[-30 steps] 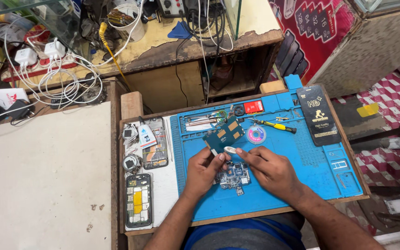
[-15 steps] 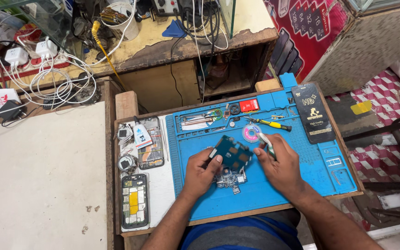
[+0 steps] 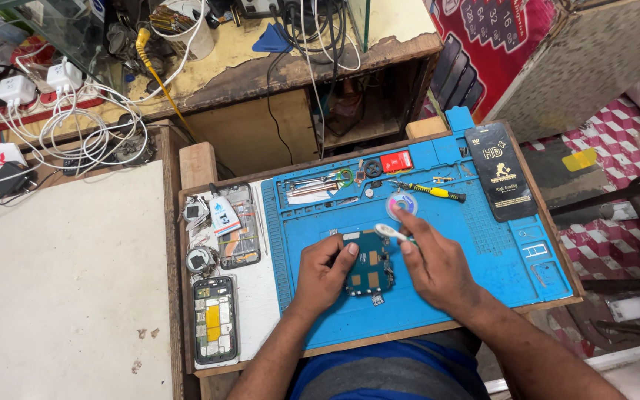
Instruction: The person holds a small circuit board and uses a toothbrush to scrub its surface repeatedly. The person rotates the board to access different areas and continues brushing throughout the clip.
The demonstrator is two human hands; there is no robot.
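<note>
Centre of the frame, slightly low: our left hand (image 3: 324,274) presses a small blue-green circuit board (image 3: 368,265) flat against the blue work mat (image 3: 483,252), thumb on the board's upper left edge and fingers curled along its side. We judge the hold is there to keep the board from sliding while the other hand works beside it.

Our right hand (image 3: 438,267) sits just right of the board, fingers pinched closed around a slim white tool (image 3: 388,232), perhaps a small brush, though the working end is too small to tell. Its pale tip lies over the board's upper right corner. The forefinger stretches up toward a small round tin (image 3: 401,204) with a pinkish centre, touching or nearly touching its rim; we cannot tell which.

Upper part of the mat: a yellow-handled screwdriver (image 3: 431,192) lies flat to the right of the tin, likely kept within reach. A dark phone-sized box (image 3: 499,181) rests at the mat's upper right.

Left of the mat, on the white strip of the tray: an opened phone frame (image 3: 215,318) at lower left, another gutted phone body (image 3: 237,226) above it, parts parked clear of the working area.

Upper left of the frame: white chargers and tangled cables (image 3: 75,126) on the bench.
</note>
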